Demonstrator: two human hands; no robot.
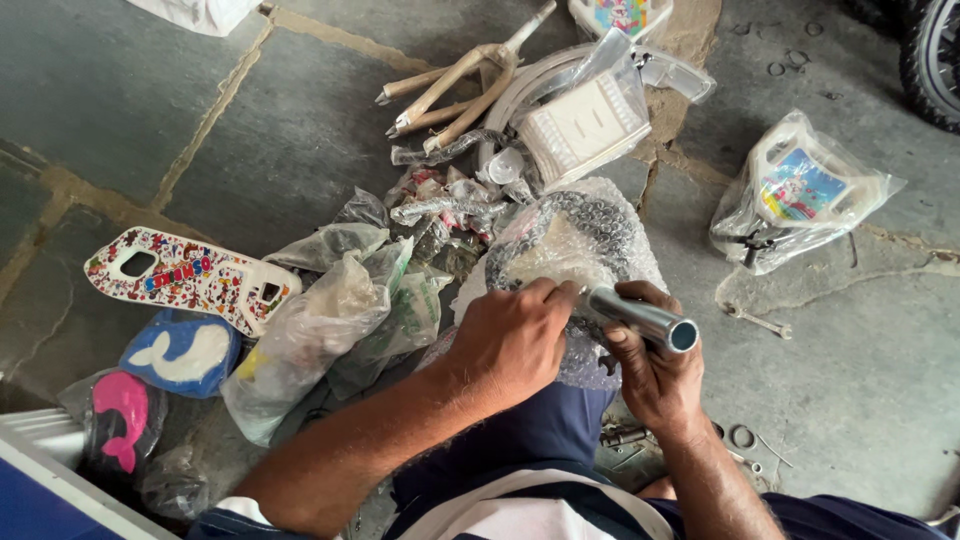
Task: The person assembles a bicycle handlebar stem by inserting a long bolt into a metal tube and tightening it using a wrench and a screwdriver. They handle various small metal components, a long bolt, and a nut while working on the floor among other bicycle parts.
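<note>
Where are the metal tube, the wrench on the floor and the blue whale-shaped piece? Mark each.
metal tube point(640, 317), head view, on its shiny side.
wrench point(760, 322), head view, mid-shaft.
blue whale-shaped piece point(182, 352), head view, white centre.

Bare stone floor point(130, 90) is left open at far left and at near right. The middle is blocked by plastic bags point(330, 320), a bubble-wrapped wheel point(575, 235), cream frame tubes point(455, 90) and a wrapped seat point(795, 190).

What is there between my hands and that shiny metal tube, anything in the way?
Nothing visible. The right hand already grips the metal tube, and the left hand touches its near end, above the bubble wrap bundle.
</note>
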